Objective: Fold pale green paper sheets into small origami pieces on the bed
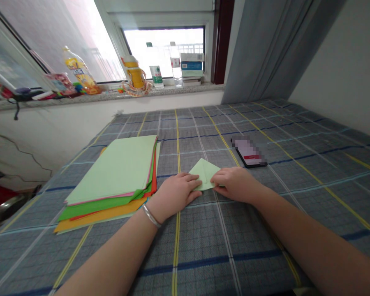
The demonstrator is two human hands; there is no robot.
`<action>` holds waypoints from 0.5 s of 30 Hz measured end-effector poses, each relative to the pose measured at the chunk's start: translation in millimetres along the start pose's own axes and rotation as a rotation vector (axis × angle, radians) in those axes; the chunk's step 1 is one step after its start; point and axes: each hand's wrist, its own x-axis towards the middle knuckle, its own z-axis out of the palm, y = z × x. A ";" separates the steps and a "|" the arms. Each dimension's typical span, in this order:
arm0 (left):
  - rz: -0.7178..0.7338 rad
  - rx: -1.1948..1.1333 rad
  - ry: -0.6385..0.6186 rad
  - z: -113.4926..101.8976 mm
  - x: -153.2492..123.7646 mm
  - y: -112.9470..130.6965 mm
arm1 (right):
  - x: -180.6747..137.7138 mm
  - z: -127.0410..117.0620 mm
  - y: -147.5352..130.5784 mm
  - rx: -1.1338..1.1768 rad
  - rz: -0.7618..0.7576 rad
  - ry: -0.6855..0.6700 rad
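Your left hand [175, 190] lies palm down on the bed [203, 246], just right of the stack [117, 172]. Its fingers [193, 179] are stretched out nearly flat, and their tips rest on the left edge of the paper [203, 170]. They press on it and close around nothing. A bracelet [150, 216] sits on that wrist.

Your right hand [234, 183] is farther right of the stack, on the other side of the paper. Its fingers [217, 180] are bent, with the tips down at the paper's lower right edge. You cannot tell from here whether they pinch that edge or only press on it.

The paper is pale green and folded to a point that faces away from you. It lies flat on the bed between your two hands, right of the stack and clear of it.

The stack is made of loose coloured sheets: pale green on top, with pink, darker green, red and orange edges showing below. It is fanned a little at the near end.

A phone [249, 153] lies face up on the bed, well right of the stack and just beyond your right hand. Beyond the stack, a sill [111, 96] under the window carries several bottles and a pile of boxes. A grey curtain [265, 49] hangs far right of the stack.
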 end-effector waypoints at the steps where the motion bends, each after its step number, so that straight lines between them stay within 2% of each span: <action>1: -0.005 -0.024 0.002 -0.2 0.7 -0.2 | -0.3 0.1 1.2 0.014 0.000 -0.011; 7: -0.042 -0.084 0.027 1.3 2.7 -0.6 | -1.8 0.6 4.9 0.070 -0.012 -0.031; 15: -0.019 0.032 0.023 2.0 4.2 9.8 | -3.2 -4.5 2.9 0.109 -0.010 -0.027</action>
